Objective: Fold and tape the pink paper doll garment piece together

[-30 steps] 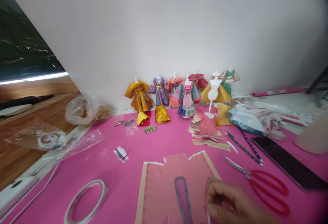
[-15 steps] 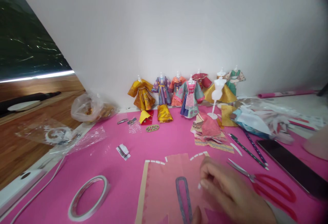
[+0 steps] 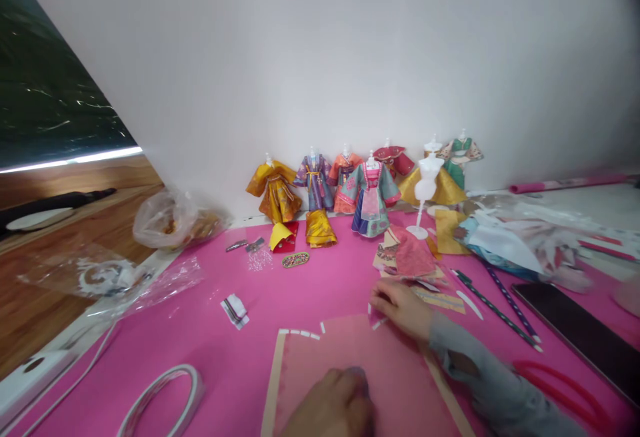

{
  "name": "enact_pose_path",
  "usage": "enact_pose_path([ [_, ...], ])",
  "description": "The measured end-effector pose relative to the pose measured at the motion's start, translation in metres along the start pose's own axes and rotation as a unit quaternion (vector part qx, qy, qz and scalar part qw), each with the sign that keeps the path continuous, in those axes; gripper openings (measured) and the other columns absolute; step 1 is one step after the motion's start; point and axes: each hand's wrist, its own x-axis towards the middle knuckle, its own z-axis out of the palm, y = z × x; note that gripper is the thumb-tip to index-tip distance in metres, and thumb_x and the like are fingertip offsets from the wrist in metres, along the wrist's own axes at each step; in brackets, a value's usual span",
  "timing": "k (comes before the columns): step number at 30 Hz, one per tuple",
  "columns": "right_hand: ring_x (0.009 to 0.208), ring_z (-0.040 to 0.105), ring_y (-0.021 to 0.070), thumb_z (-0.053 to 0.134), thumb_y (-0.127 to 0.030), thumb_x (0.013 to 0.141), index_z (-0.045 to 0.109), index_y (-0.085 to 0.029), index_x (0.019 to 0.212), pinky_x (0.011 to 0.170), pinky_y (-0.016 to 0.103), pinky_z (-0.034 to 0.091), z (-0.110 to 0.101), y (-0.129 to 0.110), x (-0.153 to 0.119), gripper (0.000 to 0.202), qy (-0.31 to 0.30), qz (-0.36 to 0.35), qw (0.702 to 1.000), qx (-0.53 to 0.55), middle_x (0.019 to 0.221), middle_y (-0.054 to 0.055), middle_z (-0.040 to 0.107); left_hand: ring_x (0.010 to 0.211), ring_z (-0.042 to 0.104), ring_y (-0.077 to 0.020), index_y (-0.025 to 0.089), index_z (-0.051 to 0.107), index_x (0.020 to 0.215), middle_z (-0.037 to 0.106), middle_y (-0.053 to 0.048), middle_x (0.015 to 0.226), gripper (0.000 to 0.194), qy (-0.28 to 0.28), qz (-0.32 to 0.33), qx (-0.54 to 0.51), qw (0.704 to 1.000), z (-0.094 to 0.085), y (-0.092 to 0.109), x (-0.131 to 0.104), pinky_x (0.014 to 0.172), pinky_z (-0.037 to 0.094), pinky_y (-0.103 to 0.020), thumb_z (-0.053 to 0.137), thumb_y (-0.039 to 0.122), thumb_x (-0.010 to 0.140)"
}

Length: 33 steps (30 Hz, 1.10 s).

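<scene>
A salmon-pink sheet (image 3: 320,350) with tan side edges and small white strips along its top lies on the pink mat (image 3: 210,330). At its upper right corner my right hand (image 3: 400,307) pinches the edge, which is lifted and folded. Low on the sheet, my left hand (image 3: 335,405) is closed and blurred; a grey-purple piece, the hair clip (image 3: 356,372), shows at its fingertips. Just behind my right hand are patterned paper scraps (image 3: 410,254).
Small dressed mannequins (image 3: 370,200) and a bare white one (image 3: 426,187) stand along the wall. Red-handled scissors (image 3: 565,384), pencils (image 3: 510,310) and a phone (image 3: 575,324) lie at right. A tape roll (image 3: 163,397) and plastic bags (image 3: 165,220) are at left.
My right hand has moved up to the sheet's upper right corner and lifted it. My left hand has come in over the hair clip. The view has shifted slightly.
</scene>
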Motion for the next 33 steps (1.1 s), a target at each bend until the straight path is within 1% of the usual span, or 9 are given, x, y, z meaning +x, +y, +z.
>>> enact_pose_path([
  [1,0.076,0.06,0.0143,0.055,-0.027,0.093,0.06,-0.016,0.08,0.072,0.033,0.049,0.002,0.003,0.0,0.017,0.001,0.001,1.0,0.002,0.079,-0.002,0.061,0.104,0.058,-0.0255,0.02,0.067,0.098,0.065,-0.007,0.113,0.015,0.016,0.021,0.116,0.993,0.003,-0.003,0.012,0.091,0.047,-0.036,0.066,0.018,0.083],
  [3,0.075,0.059,0.0142,0.055,-0.023,0.092,0.058,-0.016,0.078,0.071,0.032,0.048,0.006,0.007,0.0,0.016,0.003,0.002,1.0,0.008,0.077,-0.002,0.059,0.095,0.06,-0.025,0.016,0.066,0.09,0.066,-0.008,0.106,0.014,0.028,0.046,0.288,0.956,0.009,-0.007,0.032,0.084,0.05,-0.034,0.07,0.014,0.076],
  [4,0.075,0.058,0.0142,0.054,-0.021,0.092,0.057,-0.016,0.076,0.071,0.031,0.047,0.007,0.008,0.001,0.016,0.003,0.003,1.0,0.012,0.076,-0.002,0.058,0.094,0.06,-0.0243,0.014,0.066,0.091,0.066,-0.008,0.104,0.015,0.036,0.056,0.342,0.937,0.012,-0.009,0.039,0.084,0.05,-0.033,0.069,0.012,0.077],
  [6,0.075,0.055,0.0148,0.052,-0.016,0.09,0.055,-0.017,0.074,0.071,0.03,0.044,0.009,0.008,0.001,0.016,0.002,0.004,1.0,0.018,0.075,-0.001,0.057,0.094,0.06,-0.0231,0.012,0.065,0.095,0.066,-0.009,0.104,0.017,0.041,0.067,0.379,0.922,0.015,-0.012,0.05,0.087,0.05,-0.032,0.066,0.008,0.079],
  [8,0.076,0.054,0.0158,0.05,-0.014,0.089,0.054,-0.018,0.073,0.072,0.03,0.043,0.01,0.006,0.001,0.017,0.003,0.006,1.0,0.022,0.076,0.001,0.058,0.098,0.059,-0.0235,0.011,0.064,0.098,0.066,-0.01,0.106,0.018,0.042,0.071,0.381,0.921,0.016,-0.017,0.055,0.09,0.049,-0.033,0.064,0.007,0.081],
  [11,0.078,0.053,0.0169,0.049,-0.014,0.088,0.052,-0.019,0.072,0.073,0.03,0.041,0.012,0.003,0.001,0.017,-0.001,0.009,1.0,0.023,0.079,0.003,0.059,0.097,0.058,-0.0246,0.012,0.062,0.097,0.065,-0.01,0.107,0.018,0.046,0.072,0.386,0.919,0.018,-0.025,0.056,0.088,0.05,-0.036,0.066,0.007,0.08],
  [18,0.077,0.053,0.0168,0.048,-0.013,0.087,0.054,-0.019,0.072,0.073,0.03,0.041,0.014,-0.002,-0.001,0.017,-0.01,0.008,1.0,0.015,0.079,0.003,0.059,0.099,0.058,-0.0268,0.014,0.058,0.097,0.061,-0.012,0.117,0.023,0.098,0.1,0.388,0.911,0.023,-0.037,0.055,0.087,0.051,-0.04,0.065,0.006,0.077],
  [24,0.076,0.053,0.0168,0.049,-0.014,0.087,0.054,-0.019,0.073,0.071,0.03,0.041,0.017,-0.001,0.0,0.016,-0.017,0.009,1.0,0.003,0.079,0.003,0.059,0.107,0.056,-0.0304,0.014,0.058,0.106,0.061,-0.013,0.117,0.032,0.064,0.119,0.382,0.914,0.016,-0.038,0.054,0.095,0.048,-0.047,0.069,0.023,0.077],
  [33,0.075,0.054,0.0166,0.048,-0.013,0.086,0.053,-0.02,0.07,0.07,0.03,0.04,0.016,-0.001,0.001,0.017,-0.03,0.015,0.999,-0.001,0.077,0.003,0.059,0.108,0.055,-0.0306,0.013,0.059,0.107,0.062,-0.013,0.114,0.035,0.046,0.096,0.362,0.926,0.017,-0.037,0.054,0.097,0.047,-0.047,0.07,0.023,0.074],
])
